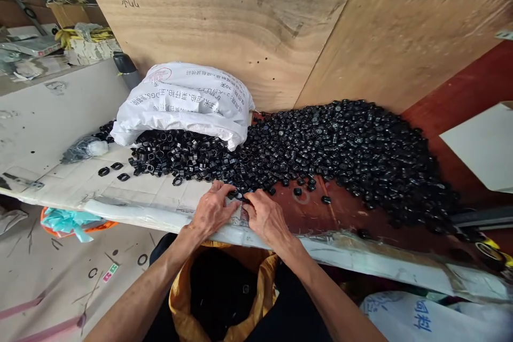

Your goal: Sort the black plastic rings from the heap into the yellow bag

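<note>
My left hand and my right hand meet at the front of the worktable, fingertips almost touching. Small black plastic parts sit between their fingers, and each hand looks pinched on one; the fingers partly hide them. Just behind my left hand spreads a heap of black plastic rings spilling from a white printed sack. To the right rises a large mound of small black caps. Below my hands, an orange-yellow sack hangs open at my lap with dark contents.
A wooden board walls off the back. Loose rings lie at the left beside a tied plastic bag of dark pieces. A dark bottle stands in the left corner. A white box is at the right, and the padded table edge runs across the front.
</note>
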A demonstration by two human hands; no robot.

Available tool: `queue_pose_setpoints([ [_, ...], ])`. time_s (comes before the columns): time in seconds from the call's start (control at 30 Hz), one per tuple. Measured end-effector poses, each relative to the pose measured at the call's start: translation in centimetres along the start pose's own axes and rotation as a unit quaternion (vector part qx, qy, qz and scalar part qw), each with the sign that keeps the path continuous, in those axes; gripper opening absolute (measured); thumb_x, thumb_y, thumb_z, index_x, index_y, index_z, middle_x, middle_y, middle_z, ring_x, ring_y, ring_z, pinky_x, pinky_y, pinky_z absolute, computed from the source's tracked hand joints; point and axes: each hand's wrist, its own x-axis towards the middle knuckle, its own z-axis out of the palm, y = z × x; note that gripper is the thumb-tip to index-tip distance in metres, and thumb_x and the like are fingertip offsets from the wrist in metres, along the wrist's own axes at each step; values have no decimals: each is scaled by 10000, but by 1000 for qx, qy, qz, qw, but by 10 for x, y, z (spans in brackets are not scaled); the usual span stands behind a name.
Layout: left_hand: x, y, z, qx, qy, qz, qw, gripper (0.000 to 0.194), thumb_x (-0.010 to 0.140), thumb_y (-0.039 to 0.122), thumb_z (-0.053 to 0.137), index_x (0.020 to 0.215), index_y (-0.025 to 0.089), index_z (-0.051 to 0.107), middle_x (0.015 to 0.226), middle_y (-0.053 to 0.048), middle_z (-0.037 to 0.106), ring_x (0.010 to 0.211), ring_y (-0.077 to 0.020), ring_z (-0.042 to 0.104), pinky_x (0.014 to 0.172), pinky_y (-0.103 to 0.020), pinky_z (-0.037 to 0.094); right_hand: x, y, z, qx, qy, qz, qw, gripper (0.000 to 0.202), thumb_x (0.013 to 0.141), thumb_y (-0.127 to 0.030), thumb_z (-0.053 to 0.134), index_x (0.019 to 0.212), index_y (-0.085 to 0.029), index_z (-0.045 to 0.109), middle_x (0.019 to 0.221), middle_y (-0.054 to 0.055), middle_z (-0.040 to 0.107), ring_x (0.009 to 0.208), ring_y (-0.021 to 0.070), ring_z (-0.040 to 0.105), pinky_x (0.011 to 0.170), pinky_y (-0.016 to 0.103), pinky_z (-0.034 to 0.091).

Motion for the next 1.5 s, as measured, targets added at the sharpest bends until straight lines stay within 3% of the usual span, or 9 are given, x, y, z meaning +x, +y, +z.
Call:
queue_pose_setpoints([
  [0.13, 4, -12, 15, 10, 45, 7, 999, 64, 909, 189, 635, 911, 202, 699, 893, -22, 653, 713, -148, 643, 720, -287, 565, -6, 7, 3, 63, 56, -19, 996, 235, 928, -127, 563, 1118, -221, 664, 940, 55, 662, 821, 208, 652, 760, 305, 538],
  [0.27, -5, -9, 6, -13, 92, -21, 995, 61, 897, 235, 647, 889, 200, 697, 945, -31, 640, 691, -136, 633, 608, -256, 536, -23, 43, -27, -1, 236, 100, 967, 187, 975, -285, 592, 1140, -209, 637, 1089, 115, 625, 1020, 284, 613, 904, 428, 531],
  [0.37, -17, 4, -1, -48, 80, 11, 996, 47, 920, 225, 623, 902, 204, 661, 1067, -46, 622, 712, -118, 623, 619, -244, 531, -35, 85, -49, -104, 279, 163, 941, 434, 960, -434, 634, 1293, -158, 599, 1238, 195, 559, 1169, 375, 521, 1008, 590, 455],
  [0.57, -20, 20, 9, -24, -92, 120, 988, 92, 902, 161, 547, 840, 229, 557, 881, 2, 637, 716, -142, 633, 678, -258, 499, -26, 107, -36, -137, 213, 174, 952, 483, 989, -422, 588, 1345, -96, 608, 1251, 236, 555, 1177, 401, 501, 1014, 660, 428],
  [0.73, -11, 14, 25, -9, -58, 85, 995, 63, 914, 189, 541, 866, 226, 556, 929, -6, 689, 672, -133, 643, 651, -256, 490, -3, 67, -6, -50, 162, 109, 980, 419, 984, -196, 524, 1390, -108, 579, 1238, 209, 534, 1160, 351, 558, 1008, 547, 531],
  [0.9, -18, 14, 25, -23, -18, 46, 999, 50, 902, 185, 554, 888, 222, 584, 915, -10, 690, 692, -137, 655, 674, -256, 511, 1, 42, -6, 42, 109, 32, 993, 497, 907, -74, 503, 1393, -167, 546, 1286, 179, 499, 1184, 307, 594, 1001, 463, 571],
  [1.03, -23, 18, 24, -33, -11, 27, 999, 62, 895, 171, 566, 912, 222, 597, 923, -10, 691, 682, -134, 644, 687, -263, 518, -5, 38, -18, 91, 125, -6, 988, 406, 844, -68, 518, 1220, -201, 594, 1243, 133, 512, 1101, 264, 617, 931, 412, 585],
  [1.33, -27, 20, 18, -104, -38, 15, 994, 70, 894, 180, 613, 946, 225, 622, 1011, -13, 731, 709, -118, 655, 682, -244, 536, -9, 30, -22, 103, -16, -101, 989, 282, 872, -109, 603, 1135, -195, 656, 1162, 100, 567, 945, 217, 650, 848, 345, 589],
  [1.5, -27, 20, 20, -105, -13, -21, 994, 248, 857, 181, 671, 1099, 235, 668, 813, 27, 703, 691, -134, 674, 715, -263, 573, -9, 31, -18, 75, -22, -103, 992, 188, 937, -121, 571, 1058, -209, 684, 1118, 93, 601, 880, 203, 662, 787, 324, 593],
])
